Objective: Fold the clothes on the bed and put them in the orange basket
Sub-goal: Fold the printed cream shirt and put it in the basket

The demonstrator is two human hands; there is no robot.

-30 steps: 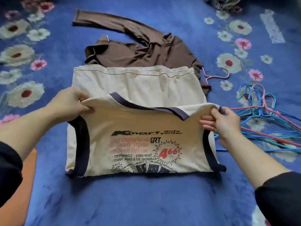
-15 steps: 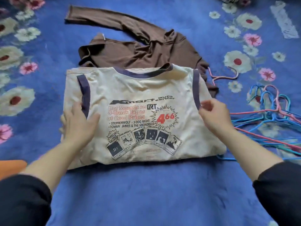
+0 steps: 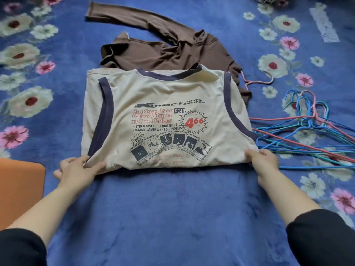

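A cream tank top [image 3: 165, 96] with navy trim and a printed front lies folded flat on the blue floral bedspread [image 3: 172, 208]. My left hand [image 3: 76, 169] pinches its near left corner, thumb on top of the cloth. My right hand [image 3: 264, 160] grips the near right corner with curled fingers. A brown long-sleeved top [image 3: 169, 48] lies crumpled just beyond the tank top, one sleeve stretched to the upper left. The orange basket [image 3: 19, 189] shows only as a corner at the left edge, beside my left forearm.
A tangle of blue, teal and pink wire hangers [image 3: 311, 131] lies to the right of the tank top, close to my right hand. One pink hanger [image 3: 257, 80] pokes out from under the brown top. Another bundle of cloth [image 3: 269, 0] sits at the top edge.
The tank top's upper half was laid down flat, print facing up. Both hands then slid from its middle down to the near corners and took hold there.
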